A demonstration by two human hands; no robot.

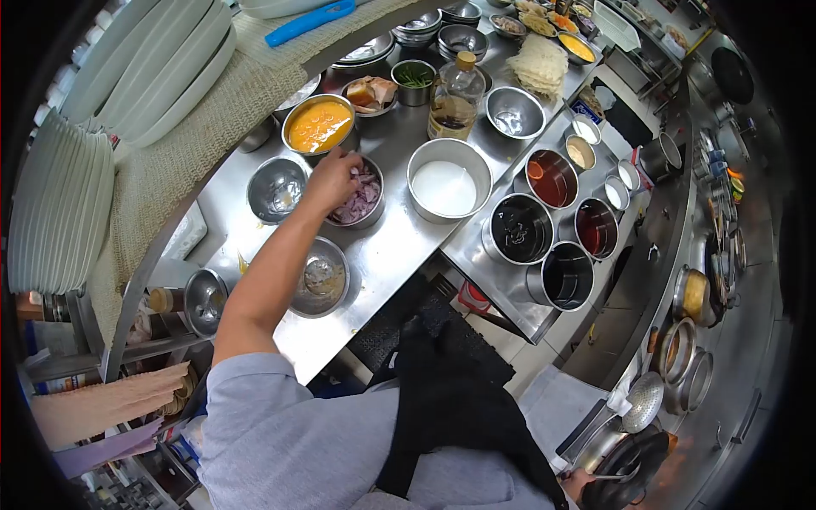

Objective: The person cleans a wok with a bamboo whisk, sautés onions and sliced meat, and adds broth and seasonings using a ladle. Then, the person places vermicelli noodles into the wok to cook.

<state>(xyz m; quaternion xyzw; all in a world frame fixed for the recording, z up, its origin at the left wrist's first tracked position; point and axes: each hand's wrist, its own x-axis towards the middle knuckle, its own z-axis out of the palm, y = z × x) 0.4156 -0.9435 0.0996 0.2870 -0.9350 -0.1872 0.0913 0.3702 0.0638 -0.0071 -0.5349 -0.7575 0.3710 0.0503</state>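
Observation:
My left hand [334,177] reaches over a metal bowl [380,208] of chopped red onion [361,197]. Its fingers are curled together at the onion pieces. Beside it stand a bowl of beaten egg [319,126], an empty-looking metal bowl [278,189] and another bowl with a little residue [320,279]. At the lower right, my right hand [580,484] is closed around the thin metal handle of a utensil [619,476], which reaches into a dark wok [633,459]. The utensil's working end is hard to make out.
A pot of white contents [446,183] and an oil bottle [455,98] stand on the steel counter [399,246]. Several pots of dark and red sauces [552,178] crowd the adjoining table. Stacked plates [64,204] fill the left shelf. A perforated skimmer [643,399] lies near the stove.

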